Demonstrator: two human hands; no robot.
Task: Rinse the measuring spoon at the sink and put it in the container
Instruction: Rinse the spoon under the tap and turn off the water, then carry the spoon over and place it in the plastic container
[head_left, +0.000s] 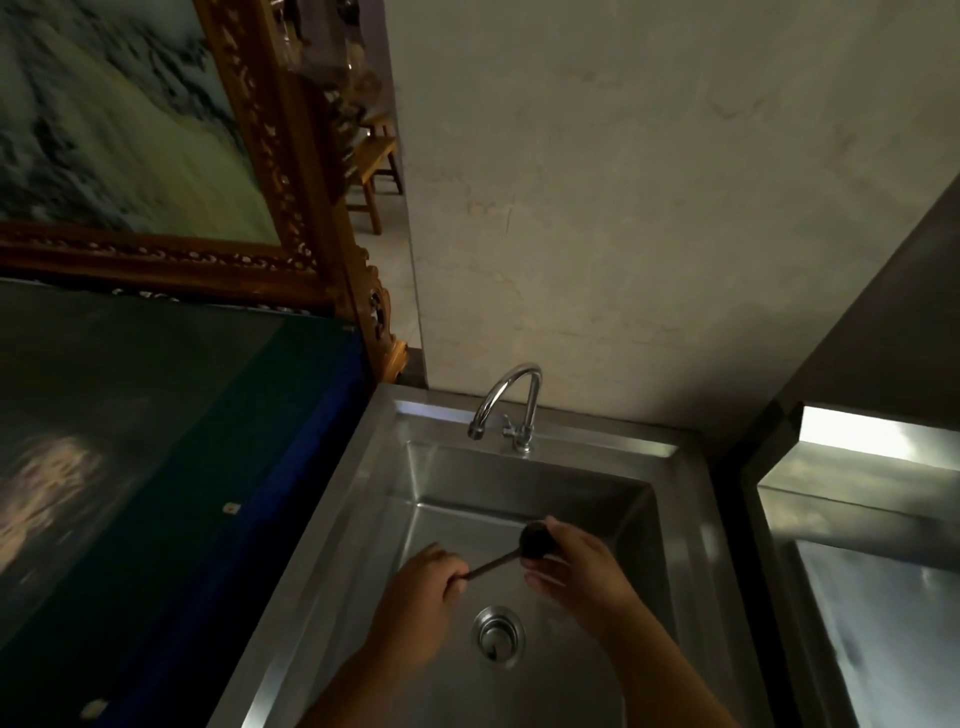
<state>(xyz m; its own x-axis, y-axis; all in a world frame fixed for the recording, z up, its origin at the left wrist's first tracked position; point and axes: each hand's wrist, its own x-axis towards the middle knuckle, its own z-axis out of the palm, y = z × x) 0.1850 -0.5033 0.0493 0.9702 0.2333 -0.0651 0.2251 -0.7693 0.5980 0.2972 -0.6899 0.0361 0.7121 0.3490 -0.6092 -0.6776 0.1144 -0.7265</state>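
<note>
A dark measuring spoon with a round bowl and thin handle is held over the steel sink. My left hand is closed on the end of the handle. My right hand cups the spoon's bowl, fingers wrapped around its far side. Both hands are above the basin, just beyond the drain. The chrome faucet stands at the back rim; no water stream is visible. No container is in view.
A dark green surface with a blue edge lies left of the sink. A carved wooden frame leans behind it. A second steel unit stands on the right. A plain wall rises behind the faucet.
</note>
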